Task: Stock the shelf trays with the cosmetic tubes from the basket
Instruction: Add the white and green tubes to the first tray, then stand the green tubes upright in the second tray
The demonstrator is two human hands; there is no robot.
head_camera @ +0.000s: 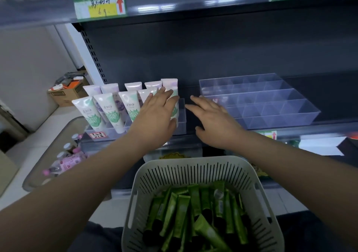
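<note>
A pale slotted basket (195, 166) at the bottom centre holds several green cosmetic tubes (193, 209) with black caps. On the dark shelf, a clear tray (181, 119) on the left carries several white tubes (108, 110) with green or purple prints, standing cap down. My left hand (155, 116) lies flat, fingers spread, against the rightmost tubes of that tray. My right hand (211, 116) hovers open just right of it, at the left edge of a clear divided tray (259, 100) whose compartments hold nothing.
An upper shelf edge with price tags (100, 6) hangs overhead. Lower left, a shelf holds pink bottles (65, 160). A cardboard box (67, 90) sits on the floor at far left by the wall.
</note>
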